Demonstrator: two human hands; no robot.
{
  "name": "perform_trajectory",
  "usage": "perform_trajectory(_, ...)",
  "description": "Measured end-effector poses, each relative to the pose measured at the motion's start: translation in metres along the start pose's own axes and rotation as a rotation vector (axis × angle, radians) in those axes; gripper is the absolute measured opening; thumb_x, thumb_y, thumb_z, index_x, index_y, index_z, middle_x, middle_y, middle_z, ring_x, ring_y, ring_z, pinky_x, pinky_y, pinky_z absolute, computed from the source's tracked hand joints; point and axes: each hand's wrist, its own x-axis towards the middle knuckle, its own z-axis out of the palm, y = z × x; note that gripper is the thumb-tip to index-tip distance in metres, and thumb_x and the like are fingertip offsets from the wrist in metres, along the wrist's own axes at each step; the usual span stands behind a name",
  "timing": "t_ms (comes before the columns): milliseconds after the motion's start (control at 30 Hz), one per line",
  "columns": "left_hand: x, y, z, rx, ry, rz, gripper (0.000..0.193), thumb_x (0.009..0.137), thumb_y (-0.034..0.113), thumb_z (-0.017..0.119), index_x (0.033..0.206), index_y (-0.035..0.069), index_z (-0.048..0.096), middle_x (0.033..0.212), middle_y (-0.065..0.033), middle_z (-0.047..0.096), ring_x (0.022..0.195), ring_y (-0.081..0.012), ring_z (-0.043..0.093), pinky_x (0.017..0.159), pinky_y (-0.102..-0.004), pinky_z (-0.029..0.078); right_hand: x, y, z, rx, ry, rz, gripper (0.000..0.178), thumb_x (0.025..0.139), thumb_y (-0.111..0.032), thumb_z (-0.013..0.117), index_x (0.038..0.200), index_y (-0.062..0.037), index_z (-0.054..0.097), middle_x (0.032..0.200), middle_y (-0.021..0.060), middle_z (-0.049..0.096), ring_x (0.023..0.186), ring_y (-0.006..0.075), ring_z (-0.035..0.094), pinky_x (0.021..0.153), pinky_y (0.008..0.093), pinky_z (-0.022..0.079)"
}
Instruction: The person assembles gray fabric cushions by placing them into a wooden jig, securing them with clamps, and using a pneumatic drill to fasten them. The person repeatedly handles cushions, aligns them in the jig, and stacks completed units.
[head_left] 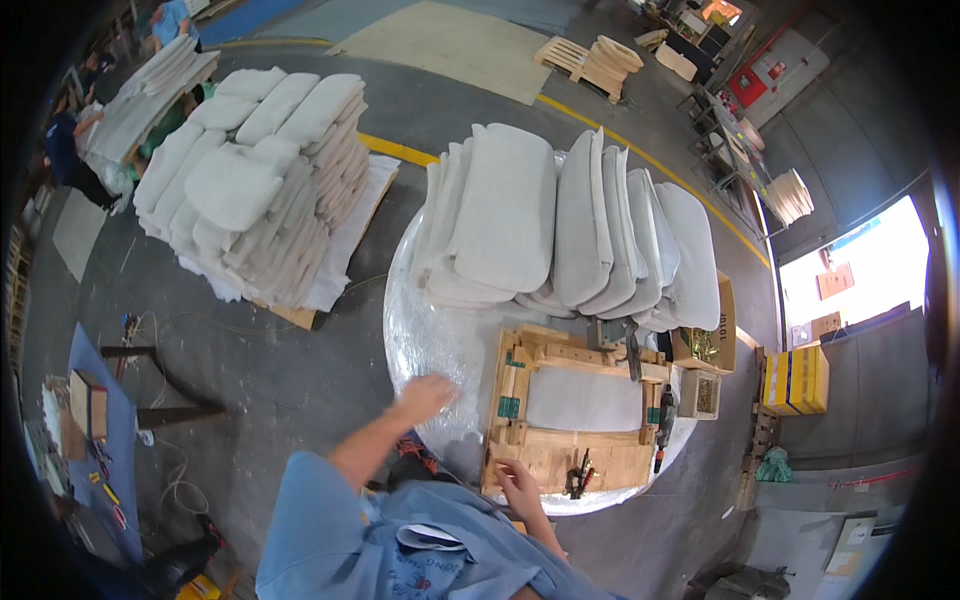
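My left hand (428, 395) is over the left part of a round table (405, 320) wrapped in clear plastic. Its fingers are smeared by motion, and nothing shows in it. My right hand (517, 486) is by the near left corner of a wooden frame jig (560, 445), fingers apart and holding nothing visible. Inside the frame lies a light grey padded panel (585, 400), with green pieces on the frame's sides. A small dark hand tool (579, 474) rests on its near board. A power screwdriver (664, 430) lies along its right side. Padded grey cushions (505, 210) stand at the back of the table.
A cardboard box of metal parts (715, 335) and a smaller bin (700, 393) are right of the jig. A tall cushion stack (270, 170) stands far left. A dark metal stand (170, 385) is on the left floor. Other people (70, 140) work at the far left.
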Motion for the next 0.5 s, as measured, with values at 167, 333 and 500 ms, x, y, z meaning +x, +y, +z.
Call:
perform_trajectory(167, -0.182, -0.083, -0.11, 0.063, -0.364, -1.132, 0.062, 0.1, 0.054, 0.065, 0.14, 0.007, 0.066, 0.141, -0.0235, 0.068, 0.131, -0.0417, 0.065, 0.113, -0.0522, 0.049, 0.038, 0.018, 0.051, 0.229, -0.37, 0.234, 0.038, 0.111, -0.029, 0.066, 0.143, -0.0091, 0.065, 0.112, 0.0035, 0.07, 0.1, 0.014, 0.065, 0.087, 0.0312, 0.055)
perform_trajectory(333, -0.429, -0.102, -0.089, -0.771, 1.302, -1.656, 0.053, 0.11, 0.035, 0.058, 0.146, -0.005, 0.055, 0.123, -0.0209, 0.071, 0.108, -0.0309, 0.073, 0.084, -0.0414, 0.061, 0.13, 0.011, 0.107, -0.235, -0.563, -0.177, 0.037, 0.108, -0.029, 0.065, 0.141, -0.0116, 0.066, 0.116, 0.0026, 0.074, 0.096, 0.0145, 0.069, 0.079, 0.0318, 0.057)
perform_trajectory(500, -0.42, -0.102, -0.066, -0.593, 0.414, -1.835, 0.047, 0.108, 0.037, 0.059, 0.13, -0.004, 0.065, 0.119, -0.0256, 0.072, 0.107, -0.0373, 0.073, 0.087, -0.0458, 0.059, 0.231, -0.028, 0.132, 0.255, -0.057, 0.034, 0.036, 0.104, -0.032, 0.064, 0.132, -0.0109, 0.069, 0.105, 0.0046, 0.076, 0.088, 0.0173, 0.073, 0.078, 0.0337, 0.06)
